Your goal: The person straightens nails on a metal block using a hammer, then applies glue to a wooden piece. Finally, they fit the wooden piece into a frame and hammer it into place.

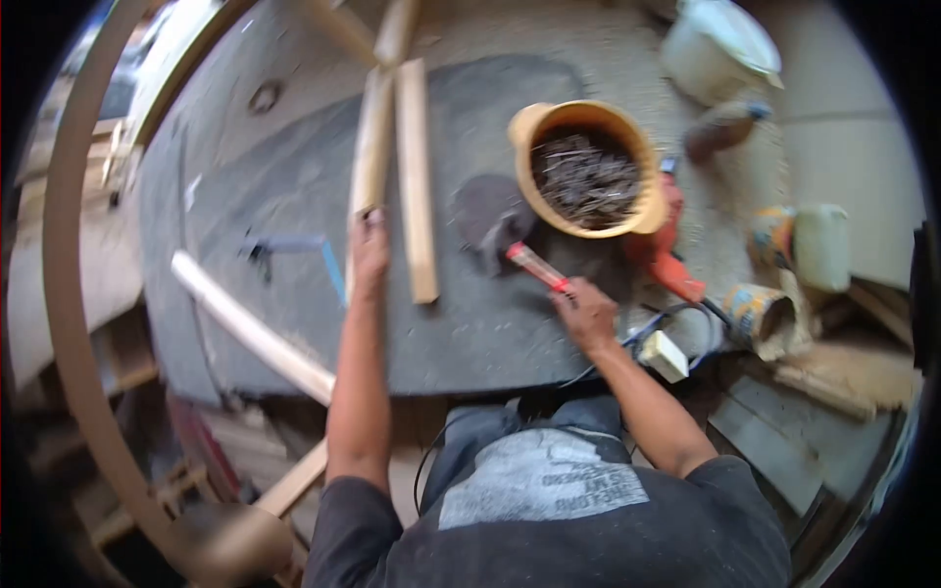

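Note:
My left hand point(370, 257) is closed round the near end of a pale wooden piece point(371, 147) that runs away from me. Beside it, apart from my hand, lies a second wooden bar point(416, 186). In my right hand point(588, 312) is the red handle of a tool point(534, 267), my fingers wrapped round its near end. The tool's far end meets a grey, blurred shape point(503, 235), perhaps its head, near a dark round patch on the grey table point(470, 343). Just beyond stands a yellow bowl point(524, 127) filled with nails point(588, 181).
A red power tool point(667, 245) with a dark cable lies right of the bowl. Farther right are a white bucket point(716, 54), a brown bottle point(720, 130), a pale container point(821, 247) and tipped cans point(760, 314). A curved wooden strip point(250, 328) lies left.

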`<action>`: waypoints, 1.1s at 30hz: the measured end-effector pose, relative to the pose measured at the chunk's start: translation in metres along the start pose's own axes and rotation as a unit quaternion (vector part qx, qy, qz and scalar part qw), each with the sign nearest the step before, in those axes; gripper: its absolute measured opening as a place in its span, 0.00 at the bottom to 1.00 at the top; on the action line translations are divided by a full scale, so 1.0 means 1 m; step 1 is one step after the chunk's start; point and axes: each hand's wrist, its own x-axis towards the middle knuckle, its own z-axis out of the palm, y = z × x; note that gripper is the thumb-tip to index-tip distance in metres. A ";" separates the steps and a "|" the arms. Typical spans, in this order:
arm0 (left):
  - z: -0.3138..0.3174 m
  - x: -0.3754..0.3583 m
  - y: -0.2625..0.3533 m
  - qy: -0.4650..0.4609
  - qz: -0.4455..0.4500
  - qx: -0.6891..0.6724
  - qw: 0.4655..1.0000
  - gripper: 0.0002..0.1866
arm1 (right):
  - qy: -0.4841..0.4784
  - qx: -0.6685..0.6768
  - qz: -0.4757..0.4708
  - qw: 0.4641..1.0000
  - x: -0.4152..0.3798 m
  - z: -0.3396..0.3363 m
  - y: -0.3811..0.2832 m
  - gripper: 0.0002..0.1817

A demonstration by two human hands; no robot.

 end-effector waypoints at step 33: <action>0.122 0.032 0.047 0.083 -0.013 0.358 0.930 0.27 | 0.299 -0.162 0.192 0.921 0.431 -0.360 0.179 0.17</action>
